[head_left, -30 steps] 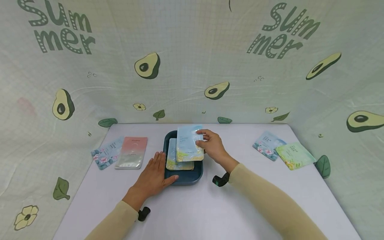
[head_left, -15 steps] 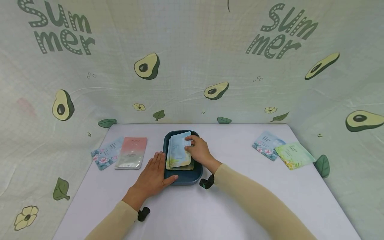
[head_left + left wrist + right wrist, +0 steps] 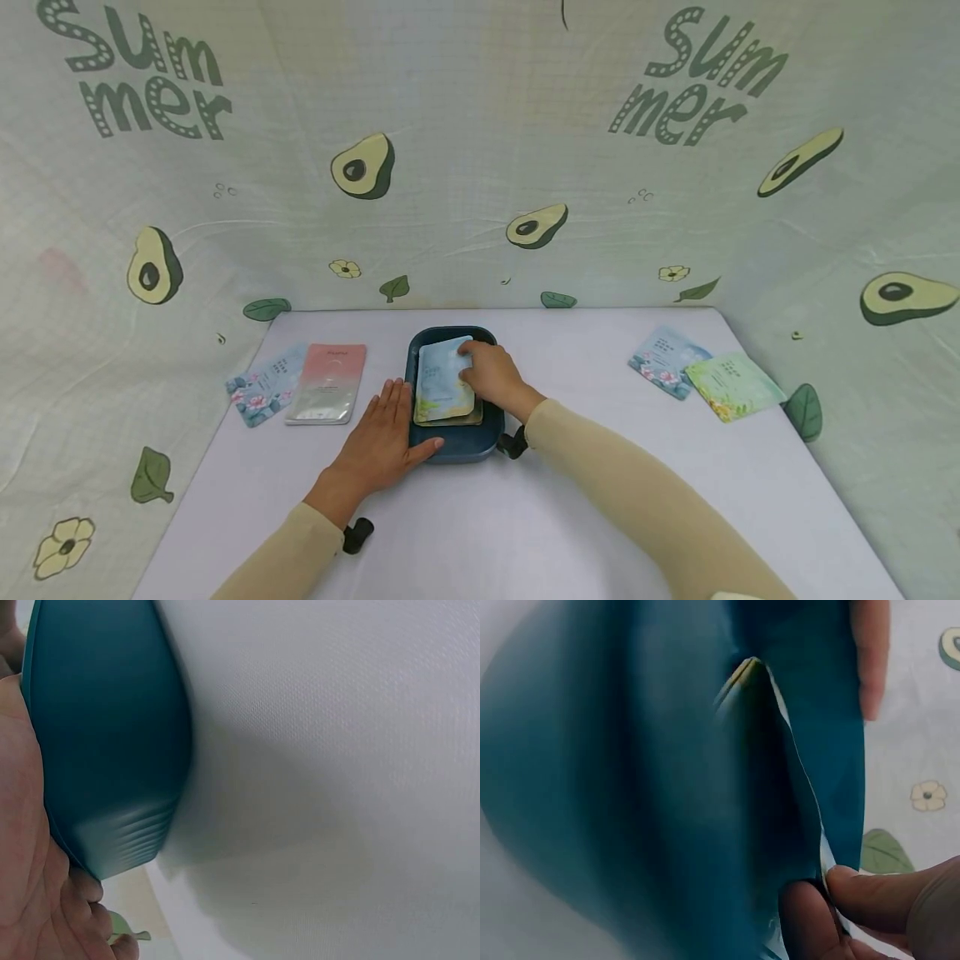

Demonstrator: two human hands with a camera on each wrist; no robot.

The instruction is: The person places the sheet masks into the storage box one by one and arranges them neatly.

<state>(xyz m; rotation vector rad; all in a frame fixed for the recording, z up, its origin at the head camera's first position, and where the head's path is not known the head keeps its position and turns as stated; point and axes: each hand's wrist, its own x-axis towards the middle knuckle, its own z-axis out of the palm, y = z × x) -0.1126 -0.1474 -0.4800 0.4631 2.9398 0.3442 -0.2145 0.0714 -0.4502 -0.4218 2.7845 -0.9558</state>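
Observation:
A dark teal tray (image 3: 453, 451) sits mid-table with a stack of sachets in it. The top one is a pale blue sachet (image 3: 442, 379) with a yellow-green bottom. My right hand (image 3: 474, 364) pinches this sachet by its right edge and holds it low on the stack. In the right wrist view, its thumb and fingers (image 3: 838, 894) grip the sachet's edge (image 3: 791, 761) inside the tray (image 3: 630, 787). My left hand (image 3: 384, 429) lies flat on the table against the tray's left side. Its thumb touches the front rim, and the left wrist view shows the palm against the tray wall (image 3: 105, 750).
A blue floral sachet (image 3: 261, 388) and a pink sachet (image 3: 328, 383) lie left of the tray. A blue floral sachet (image 3: 663, 350) and a green one (image 3: 732, 385) lie at the right. Avocado-print cloth walls the white table (image 3: 487, 517) on three sides.
My right hand has brought the blue sachet down and left, from tilted above the tray to nearly flat on the stack. The left hand has not moved.

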